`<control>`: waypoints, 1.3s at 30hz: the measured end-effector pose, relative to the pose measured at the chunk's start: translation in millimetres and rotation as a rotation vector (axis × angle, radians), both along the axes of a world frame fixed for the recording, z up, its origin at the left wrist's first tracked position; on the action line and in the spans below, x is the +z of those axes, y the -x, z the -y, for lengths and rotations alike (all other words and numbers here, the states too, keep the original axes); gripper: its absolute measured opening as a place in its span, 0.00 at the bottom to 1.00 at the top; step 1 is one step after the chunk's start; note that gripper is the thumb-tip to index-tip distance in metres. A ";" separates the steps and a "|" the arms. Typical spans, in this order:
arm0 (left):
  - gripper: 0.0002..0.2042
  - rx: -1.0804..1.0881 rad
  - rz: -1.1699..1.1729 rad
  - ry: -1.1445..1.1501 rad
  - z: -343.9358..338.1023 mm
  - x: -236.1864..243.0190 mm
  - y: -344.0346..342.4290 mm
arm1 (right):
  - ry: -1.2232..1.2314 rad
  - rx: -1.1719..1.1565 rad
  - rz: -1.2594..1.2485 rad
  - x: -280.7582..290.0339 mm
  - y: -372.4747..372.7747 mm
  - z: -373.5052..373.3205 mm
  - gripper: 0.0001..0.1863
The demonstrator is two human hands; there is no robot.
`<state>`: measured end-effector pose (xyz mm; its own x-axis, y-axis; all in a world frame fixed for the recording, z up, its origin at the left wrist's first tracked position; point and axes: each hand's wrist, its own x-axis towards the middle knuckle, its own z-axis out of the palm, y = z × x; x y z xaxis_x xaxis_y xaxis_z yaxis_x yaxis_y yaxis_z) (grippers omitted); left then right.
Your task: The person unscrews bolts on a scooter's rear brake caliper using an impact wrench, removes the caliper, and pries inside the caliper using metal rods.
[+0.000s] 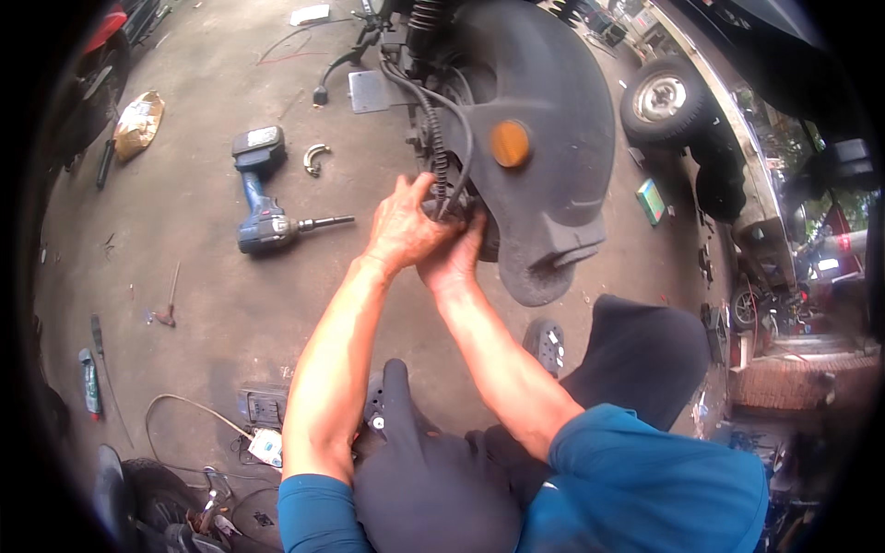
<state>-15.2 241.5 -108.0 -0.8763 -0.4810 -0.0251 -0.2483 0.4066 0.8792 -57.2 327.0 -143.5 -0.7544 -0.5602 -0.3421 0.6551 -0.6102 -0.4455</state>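
Blue-black cordless driver (265, 229) on grey-brown floor (230, 318); curved silvery metal piece (311, 163) just right. Left hand (406, 226) at lower end of coil-wrapped black cable (437, 138), right hand (456, 258) alongside; fingertips partly hidden, can't tell if clamped. Dark-grey plastic fender (558, 83) right of cable.

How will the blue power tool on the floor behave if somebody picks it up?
The blue power tool is probably heavy for its size, with its bulky battery. Its casing looks rigid, so it should not flex. Lying on its side, it seems unlikely to roll.
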 end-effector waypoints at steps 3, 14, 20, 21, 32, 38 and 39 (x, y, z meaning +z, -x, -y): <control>0.34 -0.016 0.029 -0.122 6.9 7.3 3.4 | -0.091 -0.038 -0.071 22.0 -3.7 -0.7 0.28; 0.31 0.007 -0.031 -0.039 1.1 6.5 1.8 | -0.097 -0.033 -0.024 11.3 7.7 -1.4 0.30; 0.31 -0.078 0.024 -0.135 14.1 7.6 8.2 | -0.136 -0.046 0.078 24.7 8.6 5.8 0.31; 0.31 -0.077 0.026 -0.136 6.7 4.4 6.1 | -0.137 -0.045 0.080 17.5 7.4 3.6 0.31; 0.33 -0.144 0.011 -0.224 21.9 9.8 5.9 | -0.062 0.006 0.009 27.0 0.9 5.0 0.29; 0.33 0.068 -0.077 -0.081 -14.3 -6.7 -1.6 | -0.004 0.036 -0.149 -2.2 2.1 -11.0 0.31; 0.33 0.076 -0.118 -0.074 -13.9 -11.2 -2.5 | 0.023 0.071 -0.147 -3.2 2.1 -11.9 0.31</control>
<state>-12.6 255.5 -119.2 -0.8366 -0.5465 0.0377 -0.1693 0.3233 0.9310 -59.3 338.8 -146.7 -0.7537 -0.6201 -0.2178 0.6258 -0.5759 -0.5260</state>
